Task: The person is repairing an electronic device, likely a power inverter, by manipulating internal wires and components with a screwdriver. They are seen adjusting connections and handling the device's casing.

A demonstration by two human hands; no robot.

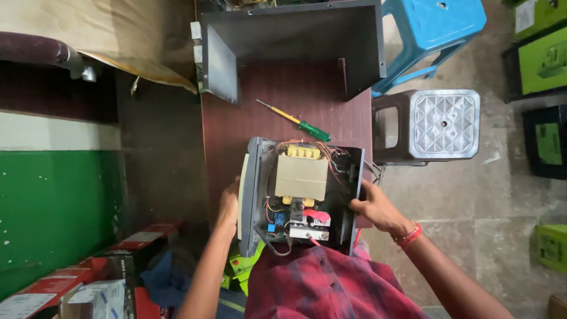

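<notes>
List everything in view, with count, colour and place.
opened device: one, dark case with beige transformer and wires, table near edge
screwdriver: one, yellow shaft, green handle, table centre
metal cover: one, dark grey, table far end
table: one, reddish brown
stools: blue, grey, right of table
boxes: several, green and black, far right floor
left hand: on device's left side
right hand: on device's right edge

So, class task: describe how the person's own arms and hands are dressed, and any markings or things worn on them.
Both forearms are bare, with no sleeves reaching them and no gloves on the left hand or the right hand. The right wrist carries a red band. The left wrist shows no band or watch. A red and blue checked shirt covers the body below.
</notes>
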